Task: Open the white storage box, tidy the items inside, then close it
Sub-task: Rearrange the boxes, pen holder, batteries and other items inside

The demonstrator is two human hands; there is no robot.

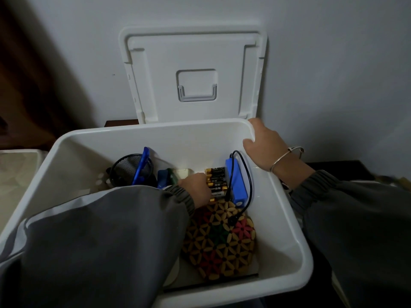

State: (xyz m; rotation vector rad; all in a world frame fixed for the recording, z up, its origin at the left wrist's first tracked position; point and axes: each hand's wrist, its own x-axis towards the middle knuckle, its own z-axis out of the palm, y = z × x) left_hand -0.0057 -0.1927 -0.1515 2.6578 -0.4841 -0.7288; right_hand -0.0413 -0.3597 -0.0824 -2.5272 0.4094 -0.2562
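The white storage box [287, 218] stands open, and its lid [193, 63] leans upright against the wall behind it. My left hand [196, 187] reaches down inside and rests on a row of black and gold batteries [216, 177]; whether it grips any I cannot tell. My right hand [264, 142] clasps the box's far right rim. Right of the batteries lies a blue power bank [236, 182] with a black cable [248, 172]. A patterned bamboo mat [222, 243] covers the near floor. A black mesh cup [130, 171] with a blue item [142, 165] stands at the back left.
A white wall rises behind the box. A dark curtain [29, 74] hangs at the left. A pale surface [15, 172] lies left of the box, and dark furniture [344, 170] sits at the right. My grey sleeves hide the box's near left part.
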